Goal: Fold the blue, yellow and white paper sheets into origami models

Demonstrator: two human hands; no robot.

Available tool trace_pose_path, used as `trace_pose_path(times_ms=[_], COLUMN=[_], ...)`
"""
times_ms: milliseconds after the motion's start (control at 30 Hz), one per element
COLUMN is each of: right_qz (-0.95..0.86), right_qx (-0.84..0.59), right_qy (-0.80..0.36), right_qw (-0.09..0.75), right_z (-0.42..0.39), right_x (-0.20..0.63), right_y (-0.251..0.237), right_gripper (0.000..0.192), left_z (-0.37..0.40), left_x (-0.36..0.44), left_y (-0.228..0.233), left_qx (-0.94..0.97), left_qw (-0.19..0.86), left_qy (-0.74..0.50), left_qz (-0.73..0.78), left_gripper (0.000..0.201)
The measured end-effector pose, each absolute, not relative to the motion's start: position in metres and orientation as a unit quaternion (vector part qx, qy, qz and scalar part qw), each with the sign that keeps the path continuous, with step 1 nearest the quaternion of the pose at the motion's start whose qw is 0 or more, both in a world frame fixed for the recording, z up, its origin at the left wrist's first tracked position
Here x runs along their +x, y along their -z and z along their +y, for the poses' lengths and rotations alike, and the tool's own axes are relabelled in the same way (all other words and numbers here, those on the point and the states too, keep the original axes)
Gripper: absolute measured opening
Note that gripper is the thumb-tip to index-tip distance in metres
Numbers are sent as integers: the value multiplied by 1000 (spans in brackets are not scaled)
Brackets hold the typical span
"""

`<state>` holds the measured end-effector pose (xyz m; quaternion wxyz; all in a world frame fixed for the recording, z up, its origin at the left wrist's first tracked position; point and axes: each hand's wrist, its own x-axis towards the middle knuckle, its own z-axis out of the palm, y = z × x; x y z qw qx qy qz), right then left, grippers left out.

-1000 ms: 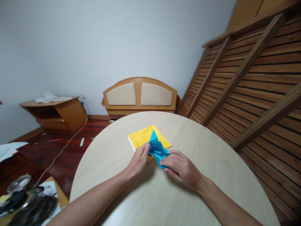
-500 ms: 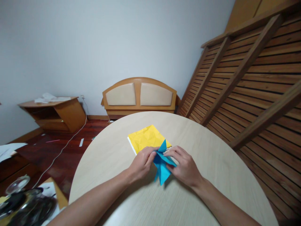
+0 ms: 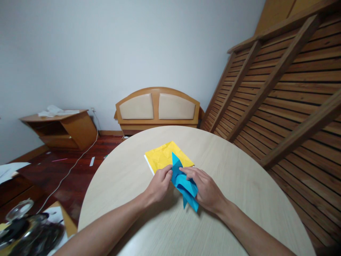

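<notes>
A folded sheet of blue origami paper (image 3: pixel 185 184) is held between my two hands above the round table (image 3: pixel 239 199). It has several pointed flaps, one sticking up at the far end and others pointing down toward me. My left hand (image 3: pixel 160 183) pinches its left edge between thumb and fingers. My right hand (image 3: pixel 207 186) grips the right side, fingers laid over the top; its thumb is hidden. Just beyond the hands lies a creased yellow paper (image 3: pixel 160 156), with a white edge showing beneath its left side.
Past the table stands a wooden headboard (image 3: pixel 137 107) with cream panels. A slatted wooden bed frame (image 3: pixel 287 92) leans along the right. On the left are a low cabinet (image 3: pixel 80 131), a white cable (image 3: pixel 71 169) on the floor, and a cluttered surface with a dark object (image 3: pixel 37 236).
The blue paper has turned in my hands: its upper tip now points further left and the lower flaps have swung right. My right fingers have shifted over its top.
</notes>
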<state>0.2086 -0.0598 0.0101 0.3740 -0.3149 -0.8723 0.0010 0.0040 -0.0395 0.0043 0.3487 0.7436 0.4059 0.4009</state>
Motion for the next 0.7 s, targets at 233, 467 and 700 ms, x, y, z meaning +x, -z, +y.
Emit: trace_pose_path(times_ms=[233,467,700], right_qz=[-849,-799,-793], right_qx=[-352,-413,-422], right_qy=[11,65,9], right_qw=[394,433,439], right_z=[-60,-58,-60], right_x=[209,208,204], right_y=[-7,-2,-6], right_gripper=[33,19,17], left_z=[-41,-49,-51], left_x=[6,9,7], left_y=[-7,-8,-8], left_qx=[732,738,759], left_qw=[390,439,423], left_qy=[-402,-370,-375], left_qz=[388,355,323], left_gripper=[31,47,47])
